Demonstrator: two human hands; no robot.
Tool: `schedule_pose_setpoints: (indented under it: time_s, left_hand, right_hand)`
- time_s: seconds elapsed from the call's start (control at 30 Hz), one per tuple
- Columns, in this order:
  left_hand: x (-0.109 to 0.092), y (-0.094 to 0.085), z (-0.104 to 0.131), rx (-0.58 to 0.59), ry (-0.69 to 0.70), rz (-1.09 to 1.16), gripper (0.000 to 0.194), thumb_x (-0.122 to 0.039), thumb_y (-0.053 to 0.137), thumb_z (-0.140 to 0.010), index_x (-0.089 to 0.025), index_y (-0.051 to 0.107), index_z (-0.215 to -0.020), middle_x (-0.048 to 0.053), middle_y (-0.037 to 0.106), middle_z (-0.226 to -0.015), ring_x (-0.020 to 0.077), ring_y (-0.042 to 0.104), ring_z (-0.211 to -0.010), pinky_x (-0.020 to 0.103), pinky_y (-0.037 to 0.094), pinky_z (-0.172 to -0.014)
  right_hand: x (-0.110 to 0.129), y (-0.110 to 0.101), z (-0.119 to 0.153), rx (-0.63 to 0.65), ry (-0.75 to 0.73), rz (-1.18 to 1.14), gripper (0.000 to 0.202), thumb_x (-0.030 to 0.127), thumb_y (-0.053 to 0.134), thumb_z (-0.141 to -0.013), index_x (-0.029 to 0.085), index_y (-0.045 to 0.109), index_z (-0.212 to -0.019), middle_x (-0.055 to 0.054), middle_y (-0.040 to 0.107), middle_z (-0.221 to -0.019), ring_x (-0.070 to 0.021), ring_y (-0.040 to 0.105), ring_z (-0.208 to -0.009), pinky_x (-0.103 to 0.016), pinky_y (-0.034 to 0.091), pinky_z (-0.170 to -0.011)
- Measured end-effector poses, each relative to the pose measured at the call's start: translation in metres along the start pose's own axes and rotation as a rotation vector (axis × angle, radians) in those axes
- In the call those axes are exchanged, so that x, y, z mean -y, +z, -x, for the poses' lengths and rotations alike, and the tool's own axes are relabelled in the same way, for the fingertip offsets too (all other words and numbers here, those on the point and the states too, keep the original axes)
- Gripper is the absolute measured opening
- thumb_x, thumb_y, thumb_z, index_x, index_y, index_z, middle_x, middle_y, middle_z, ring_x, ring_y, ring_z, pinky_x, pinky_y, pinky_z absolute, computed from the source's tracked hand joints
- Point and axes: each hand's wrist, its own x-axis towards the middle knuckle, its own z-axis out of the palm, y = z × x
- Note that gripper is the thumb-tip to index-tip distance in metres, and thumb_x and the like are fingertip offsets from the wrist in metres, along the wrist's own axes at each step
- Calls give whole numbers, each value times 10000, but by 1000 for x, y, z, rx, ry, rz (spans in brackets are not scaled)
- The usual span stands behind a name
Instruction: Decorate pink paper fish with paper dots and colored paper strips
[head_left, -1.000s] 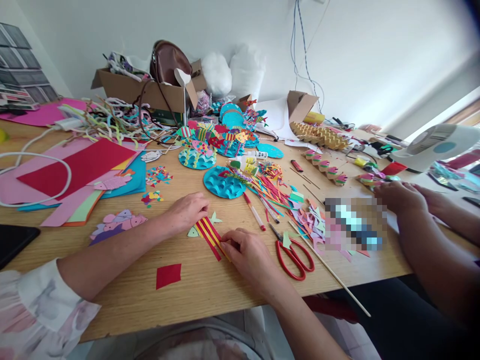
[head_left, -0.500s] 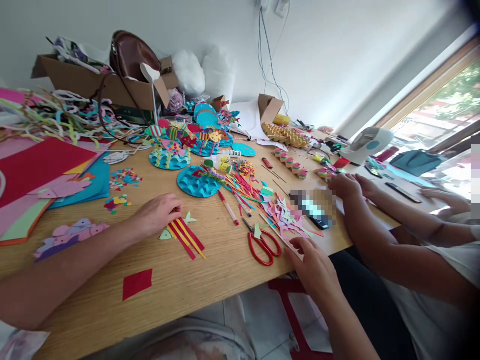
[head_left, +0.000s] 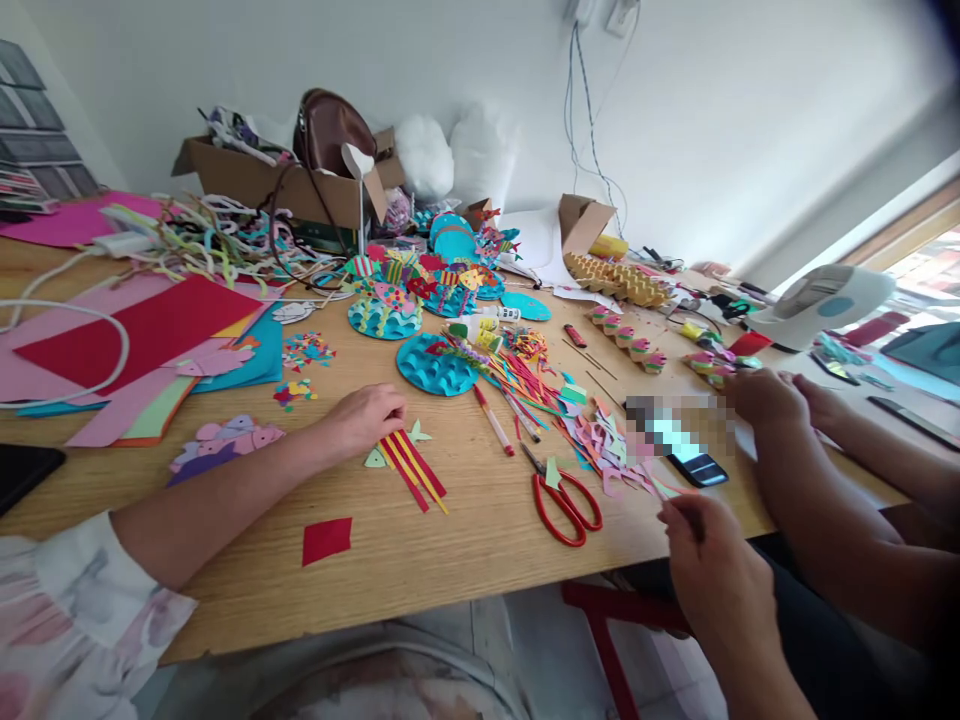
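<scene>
My left hand [head_left: 373,415] is closed over the upper ends of several red and yellow paper strips [head_left: 421,470], which fan out on the table. Beside them lies a pale green paper fish [head_left: 377,458], partly covered by the strips. My right hand [head_left: 716,560], at the table's front edge, pinches a thin pale stick [head_left: 658,487]; much of it is hidden or blurred. Between my hands, red-handled scissors [head_left: 566,505] lie with a green paper scrap on their blades. A red paper piece [head_left: 327,541] rests nearer to me.
Paper scraps [head_left: 600,440], a phone [head_left: 694,460] and pens [head_left: 495,422] lie farther in. Blue wavy discs [head_left: 435,366] with paper fish stand behind. Coloured sheets [head_left: 142,330] fill the left. Another person's arms [head_left: 795,480] reach in at the right.
My right hand has moved right, lifting the pale stick away from beside the scissors. My left hand stays on the strips. The view has turned left.
</scene>
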Motion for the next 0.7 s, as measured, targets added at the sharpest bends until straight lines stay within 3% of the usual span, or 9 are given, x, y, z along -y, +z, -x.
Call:
schedule_pose_setpoints:
  time_s: [0.1, 0.23, 0.37, 0.47, 0.63, 0.7]
  left_hand:
    - [0, 0, 0, -8, 0, 2, 108, -178, 496, -772, -167, 564, -689, 6, 529, -738, 145, 511, -730, 232, 344, -631]
    - [1, 2, 0, -19, 9, 4, 97, -179, 511, -773, -166, 571, -698, 3, 538, -743, 142, 514, -728, 230, 343, -629]
    - [2, 4, 0, -29, 10, -2, 91, -169, 519, -769, -163, 574, -698, 5, 544, -745, 144, 514, -730, 232, 344, -628]
    - [1, 4, -1, -27, 11, -4, 86, -168, 532, -764, -161, 568, -686, 4, 548, -739, 145, 517, -739, 231, 349, -636]
    - [1, 5, -1, -35, 10, -4, 90, -171, 528, -772, -160, 564, -690, 8, 562, -762, 145, 522, -758, 233, 356, -654]
    - [2, 6, -1, -38, 13, -4, 91, -174, 526, -774, -160, 565, -693, 8, 564, -762, 146, 523, -757, 235, 357, -652]
  right_hand:
    - [19, -13, 9, -64, -51, -422, 249, 379, 504, -749, 218, 539, -935, -42, 586, -743, -189, 550, -650, -316, 428, -611]
    - [59, -29, 20, 130, -59, -912, 175, 332, 622, -703, 216, 638, -833, -16, 569, -644, -151, 536, -590, -249, 438, -512]
    - [93, -39, 20, 289, -120, -935, 175, 337, 610, -729, 224, 698, -828, -51, 654, -742, -193, 605, -691, -254, 491, -536]
    - [111, -36, 14, 333, -278, -880, 183, 302, 668, -682, 244, 708, -851, -28, 672, -731, -179, 619, -663, -235, 498, -524]
    - [136, -18, 1, 143, -591, -788, 127, 207, 622, -749, 247, 700, -841, -11, 657, -713, -143, 592, -641, -242, 492, -556]
    - [146, -9, -3, 150, -702, -843, 105, 183, 599, -769, 233, 689, -787, -26, 649, -758, -154, 587, -698, -254, 491, -555]
